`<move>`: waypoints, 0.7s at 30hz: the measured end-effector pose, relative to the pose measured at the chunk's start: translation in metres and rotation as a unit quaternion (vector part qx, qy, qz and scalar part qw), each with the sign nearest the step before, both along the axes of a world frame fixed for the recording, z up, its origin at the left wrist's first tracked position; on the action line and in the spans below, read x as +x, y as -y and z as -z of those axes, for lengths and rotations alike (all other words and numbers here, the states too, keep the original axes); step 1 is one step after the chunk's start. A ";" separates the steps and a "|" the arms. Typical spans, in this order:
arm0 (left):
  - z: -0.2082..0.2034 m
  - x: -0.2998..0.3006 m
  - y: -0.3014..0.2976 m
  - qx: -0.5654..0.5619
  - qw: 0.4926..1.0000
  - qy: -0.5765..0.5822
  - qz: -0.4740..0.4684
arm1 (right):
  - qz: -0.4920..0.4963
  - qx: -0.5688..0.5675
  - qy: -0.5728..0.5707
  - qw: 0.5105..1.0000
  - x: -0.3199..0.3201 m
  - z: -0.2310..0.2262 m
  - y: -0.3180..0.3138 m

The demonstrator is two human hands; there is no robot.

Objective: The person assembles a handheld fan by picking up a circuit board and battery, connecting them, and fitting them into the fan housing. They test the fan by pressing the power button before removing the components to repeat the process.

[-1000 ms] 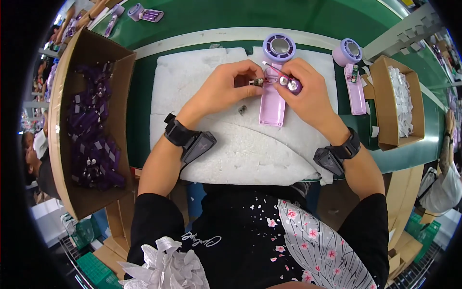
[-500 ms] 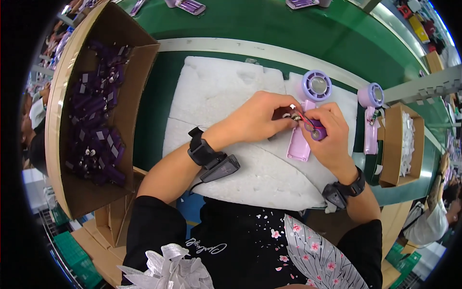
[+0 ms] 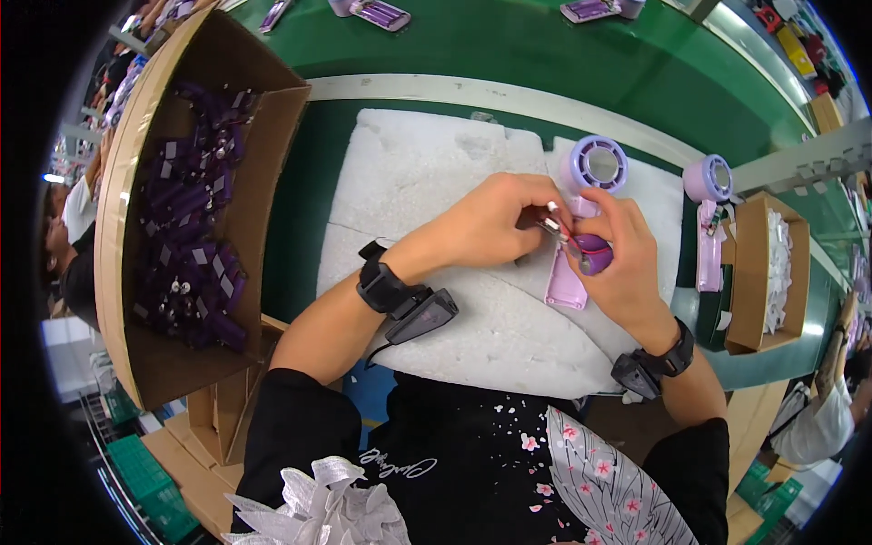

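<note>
My right hand (image 3: 625, 259) is closed around a purple cylindrical battery (image 3: 595, 255) with red and dark wires (image 3: 568, 238). Facing it, my left hand (image 3: 509, 221) pinches the wire end, where a small white plug (image 3: 552, 208) and a metallic bit show; the fingertips partly hide them. Both hands hover over the pink handle shell (image 3: 567, 289) of a small handheld fan. Its round lilac fan head (image 3: 596, 165) lies just beyond my right fingers. The fan rests on a white foam pad (image 3: 418, 182).
To the left stands a large cardboard box (image 3: 280, 173) of wired purple batteries (image 3: 195, 245). A second lilac fan (image 3: 708, 178) with an open pink handle lies on the right, beside a small carton (image 3: 747, 318) of white pieces. More fan parts (image 3: 380, 14) sit across the green bench (image 3: 490, 45).
The battery has turned in my right hand, showing its side more than its end. My left fingers stay at the wire end. The whole view has shifted slightly.
</note>
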State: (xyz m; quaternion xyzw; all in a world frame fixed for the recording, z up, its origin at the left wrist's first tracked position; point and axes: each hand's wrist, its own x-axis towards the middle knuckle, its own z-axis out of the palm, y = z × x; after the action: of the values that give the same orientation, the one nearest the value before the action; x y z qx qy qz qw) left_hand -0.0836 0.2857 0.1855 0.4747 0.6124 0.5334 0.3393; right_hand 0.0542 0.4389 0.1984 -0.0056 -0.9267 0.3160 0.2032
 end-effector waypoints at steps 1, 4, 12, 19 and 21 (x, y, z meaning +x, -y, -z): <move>0.001 0.000 0.001 -0.002 1.000 0.004 0.008 | 0.008 -0.002 0.004 1.000 0.000 0.002 0.000; 0.001 -0.002 0.002 0.067 0.994 -0.078 -0.042 | -0.036 0.031 -0.016 0.999 -0.003 0.008 -0.001; -0.012 -0.013 0.012 -0.071 0.997 -0.008 0.012 | -0.092 -0.059 -0.086 0.990 -0.010 0.011 -0.007; -0.010 -0.002 0.012 -0.037 0.996 0.069 -0.033 | -0.041 -0.079 -0.133 0.987 -0.011 0.010 -0.007; -0.011 -0.003 0.011 -0.037 0.993 0.105 -0.049 | -0.040 -0.079 -0.141 0.986 -0.011 0.009 -0.008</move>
State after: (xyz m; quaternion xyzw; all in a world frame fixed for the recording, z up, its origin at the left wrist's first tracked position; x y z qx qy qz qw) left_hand -0.0870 0.2743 0.1964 0.3722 0.6153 0.5735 0.3924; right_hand 0.0430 0.4466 0.1890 0.0598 -0.8603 0.3940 0.3178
